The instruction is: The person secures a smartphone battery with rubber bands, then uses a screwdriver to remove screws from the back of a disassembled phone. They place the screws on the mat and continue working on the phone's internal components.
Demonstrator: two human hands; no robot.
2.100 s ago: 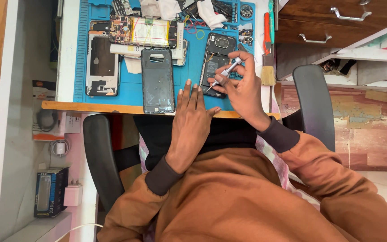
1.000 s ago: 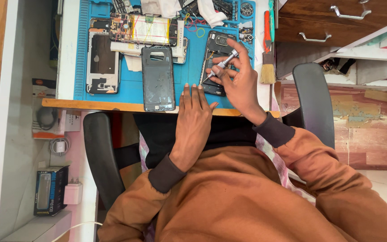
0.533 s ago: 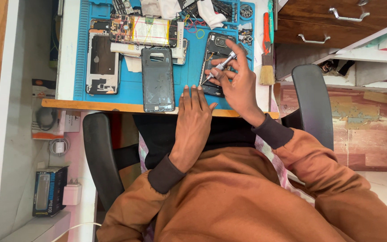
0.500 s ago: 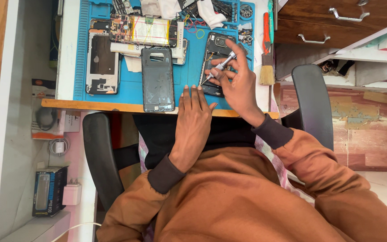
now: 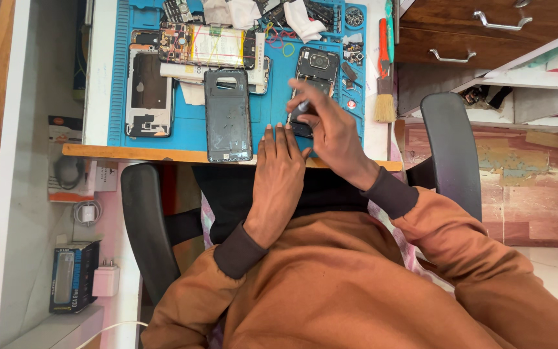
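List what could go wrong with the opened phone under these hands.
The right hand works a thin tool over the opened phone; a slip could scratch its exposed parts. Small loose bits lie right beside the phone and could be knocked off the blue mat. The dark back cover overhangs the desk edge near the left hand and could fall.

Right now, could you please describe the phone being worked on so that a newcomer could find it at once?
On the blue repair mat, look right of the dark back cover. The opened black phone lies partly under the right hand, which holds a small tool. It alone shows a round camera ring.
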